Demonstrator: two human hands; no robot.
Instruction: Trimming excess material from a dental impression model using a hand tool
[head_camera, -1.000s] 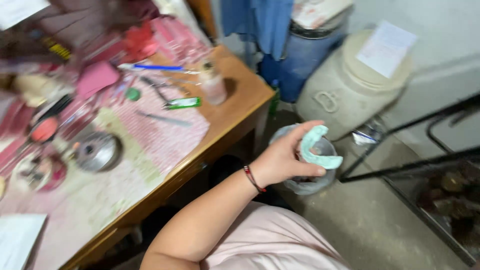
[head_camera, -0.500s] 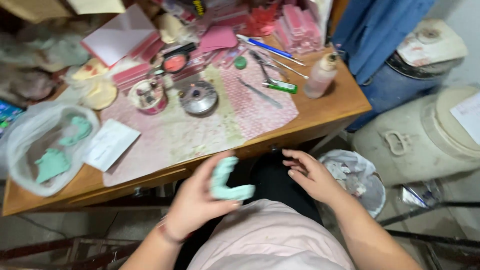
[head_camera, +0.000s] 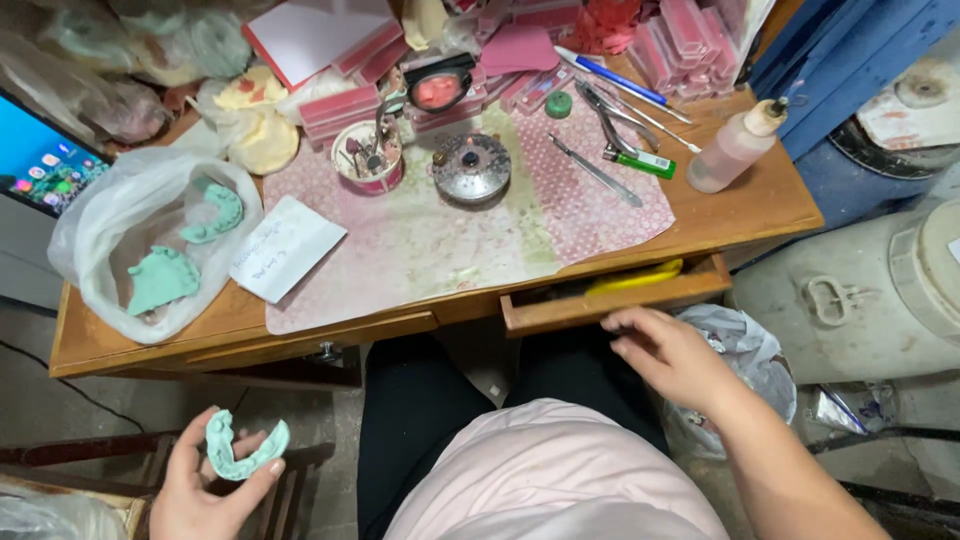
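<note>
My left hand (head_camera: 205, 490) is low at the bottom left, below the desk, and holds a green U-shaped dental cast (head_camera: 240, 450). My right hand (head_camera: 675, 355) is under the front of a wooden drawer (head_camera: 610, 300) that stands slightly open, with its fingers spread and nothing in them. A yellow object (head_camera: 635, 278) shows inside the drawer. On the desk's left a clear plastic bag (head_camera: 150, 240) holds two more green casts (head_camera: 165, 280).
The wooden desk (head_camera: 760, 200) carries a pink patterned mat, a round metal burner (head_camera: 470, 168), a cup of small tools (head_camera: 368, 155), a squeeze bottle (head_camera: 735, 150), metal instruments, pink wax blocks and a paper note (head_camera: 285, 247). A bag-lined bin (head_camera: 745, 360) and a white drum (head_camera: 880, 300) stand at right.
The green cast passed from my right hand by the bin to my left hand, which moved down and left. My right hand went to the drawer, which now stands slightly open.
</note>
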